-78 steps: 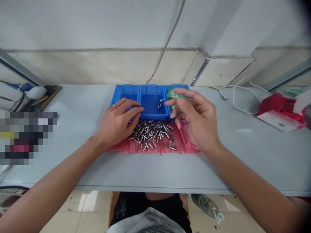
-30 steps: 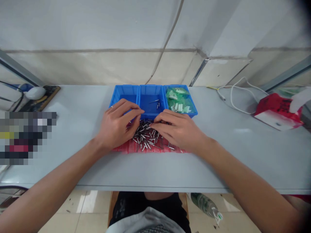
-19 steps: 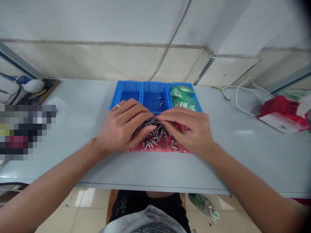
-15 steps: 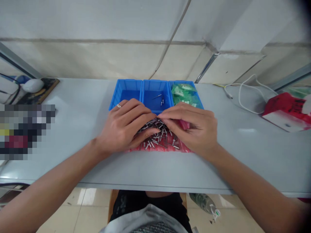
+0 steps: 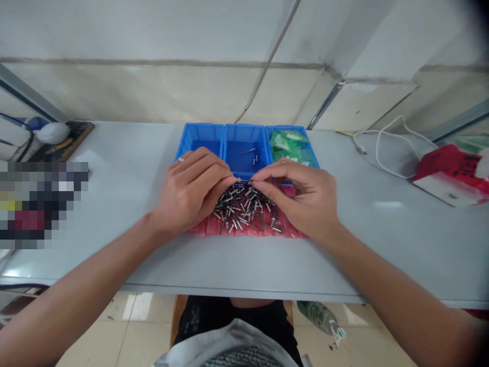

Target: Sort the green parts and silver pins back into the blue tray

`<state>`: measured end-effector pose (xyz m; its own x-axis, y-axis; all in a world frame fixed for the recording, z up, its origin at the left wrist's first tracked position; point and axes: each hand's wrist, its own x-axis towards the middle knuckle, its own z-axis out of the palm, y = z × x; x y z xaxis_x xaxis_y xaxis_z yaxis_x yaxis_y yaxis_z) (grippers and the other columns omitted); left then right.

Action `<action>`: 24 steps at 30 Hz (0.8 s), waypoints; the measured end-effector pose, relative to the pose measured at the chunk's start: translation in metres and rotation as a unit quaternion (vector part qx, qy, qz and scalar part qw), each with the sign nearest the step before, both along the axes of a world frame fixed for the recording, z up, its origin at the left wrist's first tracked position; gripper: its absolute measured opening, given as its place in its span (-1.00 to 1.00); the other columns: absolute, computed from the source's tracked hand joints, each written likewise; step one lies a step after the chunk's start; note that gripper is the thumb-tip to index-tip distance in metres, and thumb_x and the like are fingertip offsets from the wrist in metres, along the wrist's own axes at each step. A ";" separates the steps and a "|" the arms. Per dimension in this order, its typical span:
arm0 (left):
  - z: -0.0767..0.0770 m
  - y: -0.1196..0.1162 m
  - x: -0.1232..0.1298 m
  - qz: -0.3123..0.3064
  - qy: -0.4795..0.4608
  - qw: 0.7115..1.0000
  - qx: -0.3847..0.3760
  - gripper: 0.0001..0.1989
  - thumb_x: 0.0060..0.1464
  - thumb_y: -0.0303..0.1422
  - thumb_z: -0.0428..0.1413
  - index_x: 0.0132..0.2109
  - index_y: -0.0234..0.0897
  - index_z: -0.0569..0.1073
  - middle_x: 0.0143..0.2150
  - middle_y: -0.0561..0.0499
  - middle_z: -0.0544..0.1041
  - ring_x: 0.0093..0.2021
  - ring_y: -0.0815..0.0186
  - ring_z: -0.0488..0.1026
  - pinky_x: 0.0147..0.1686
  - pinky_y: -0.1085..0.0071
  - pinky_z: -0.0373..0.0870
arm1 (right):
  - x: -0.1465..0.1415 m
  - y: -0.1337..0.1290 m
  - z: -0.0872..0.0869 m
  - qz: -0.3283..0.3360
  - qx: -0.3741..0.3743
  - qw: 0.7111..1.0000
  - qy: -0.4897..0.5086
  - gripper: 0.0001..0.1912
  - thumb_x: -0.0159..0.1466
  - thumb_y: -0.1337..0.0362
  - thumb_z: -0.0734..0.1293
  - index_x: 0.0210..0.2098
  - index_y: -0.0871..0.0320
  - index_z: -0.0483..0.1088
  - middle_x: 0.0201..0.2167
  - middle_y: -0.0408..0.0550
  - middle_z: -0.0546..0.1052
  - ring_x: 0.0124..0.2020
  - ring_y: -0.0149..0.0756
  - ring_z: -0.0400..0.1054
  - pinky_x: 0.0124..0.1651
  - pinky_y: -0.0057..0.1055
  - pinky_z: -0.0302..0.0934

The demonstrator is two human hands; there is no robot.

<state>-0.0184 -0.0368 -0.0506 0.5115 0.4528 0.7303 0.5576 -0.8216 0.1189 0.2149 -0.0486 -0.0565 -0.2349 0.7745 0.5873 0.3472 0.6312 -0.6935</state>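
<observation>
Left hand (image 5: 191, 191) curled and half closed, a ring (image 5: 181, 159) on one finger, brings its thumb and forefinger together at the far end of a heap of metal pins (image 5: 244, 209); whether they have hold of a pin is too small to tell. Right hand (image 5: 298, 199), also half closed, reaches in from the other side with its thumb and forefinger nearly meeting just above the same end of the heap, and it too shows no clear grip. The pins lie scattered across a red plastic bag (image 5: 202, 229) near the middle of a grey counter (image 5: 114, 153), just in front of a row of three blue plastic bins along the back edge. Only a few pins (image 5: 252, 155) rest in the middle bin (image 5: 244, 133), while the bulk of the heap remains on the bag. Green packets (image 5: 286, 142) fill the right bin (image 5: 292, 127), beside the left bin (image 5: 198, 127) and its hidden front corner. A red-and-white tissue box (image 5: 451, 176) and a white cable (image 5: 382, 153) sit toward the counter's right end.
</observation>
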 end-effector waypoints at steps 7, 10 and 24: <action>-0.004 -0.001 0.000 -0.006 -0.032 0.999 -0.019 -0.85 0.33 -0.25 0.20 -0.08 -0.21 0.46 -0.24 -0.01 0.62 -0.23 0.25 0.54 -0.19 0.24 0.47 | -0.002 -0.005 0.004 0.010 -0.027 0.997 0.076 -0.93 0.31 0.34 0.49 -0.24 0.02 0.62 -0.29 -0.11 0.67 -0.29 -0.26 0.54 -0.27 -0.25 0.50; -0.003 -0.001 -0.001 -0.022 -0.004 1.000 -0.013 -0.89 0.35 -0.34 0.15 -0.21 -0.20 0.45 -0.29 0.01 0.62 -0.22 0.23 0.54 -0.19 0.22 0.46 | -0.003 -0.006 0.005 0.028 -0.037 0.995 0.087 -0.92 0.30 0.35 0.50 -0.25 0.02 0.62 -0.30 -0.11 0.66 -0.31 -0.26 0.54 -0.28 -0.25 0.50; 0.000 -0.003 -0.003 0.027 -0.042 0.998 -0.034 -0.77 0.40 -0.43 -0.04 -0.19 -0.25 0.49 -0.25 -0.07 0.61 -0.22 0.24 0.49 -0.19 0.21 0.44 | 0.001 0.007 -0.001 0.032 0.019 0.998 -0.056 -0.92 0.40 0.29 0.43 -0.26 0.12 0.50 -0.24 -0.06 0.51 -0.22 -0.32 0.41 -0.19 -0.36 0.31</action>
